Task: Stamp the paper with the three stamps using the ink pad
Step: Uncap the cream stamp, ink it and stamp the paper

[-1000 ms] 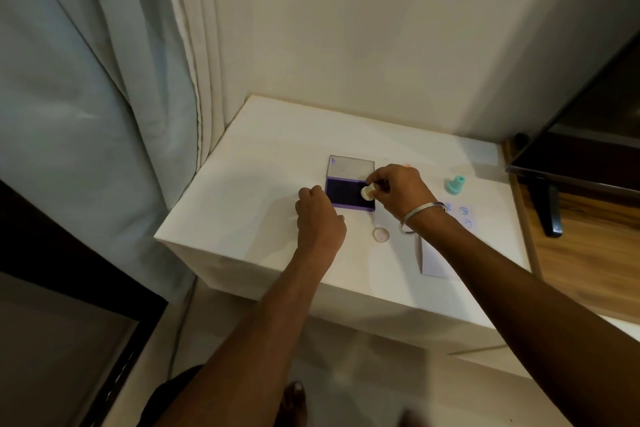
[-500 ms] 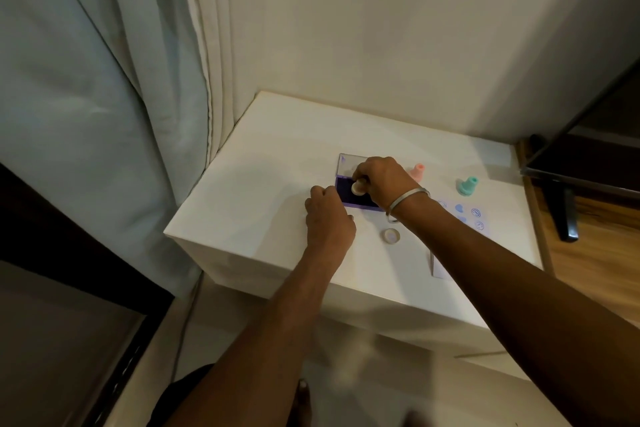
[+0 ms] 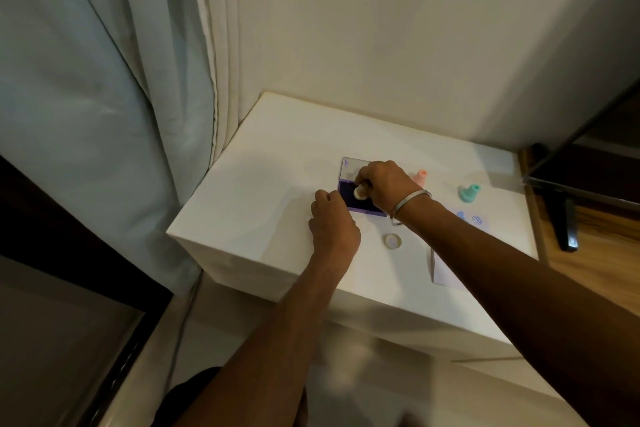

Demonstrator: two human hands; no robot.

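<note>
An open purple ink pad (image 3: 363, 204) lies on the white cabinet top (image 3: 277, 191), its lid (image 3: 349, 166) folded back. My right hand (image 3: 382, 184) grips a cream stamp (image 3: 360, 191) with its round face over the dark pad. Beside the pad's near left corner, my left hand (image 3: 332, 224) rests closed on the cabinet top; whether it touches the pad I cannot tell. A pink stamp (image 3: 420, 177) and a teal stamp (image 3: 469, 192) stand upright to the right. The paper (image 3: 446, 270), bearing blue stamp marks (image 3: 477, 219), lies under my right forearm. A round stamp cap (image 3: 393, 241) lies near the front.
A wall and curtains (image 3: 104, 80) close off the back and left. A dark screen on a stand (image 3: 568, 218) sits on a wooden surface to the right. A dark frame (image 3: 69, 253) stands low on the left.
My right hand carried the cream stamp from the pad's right edge to over the middle of the pad. The camera shifted, so the pink stamp came into sight. My left hand stayed by the pad.
</note>
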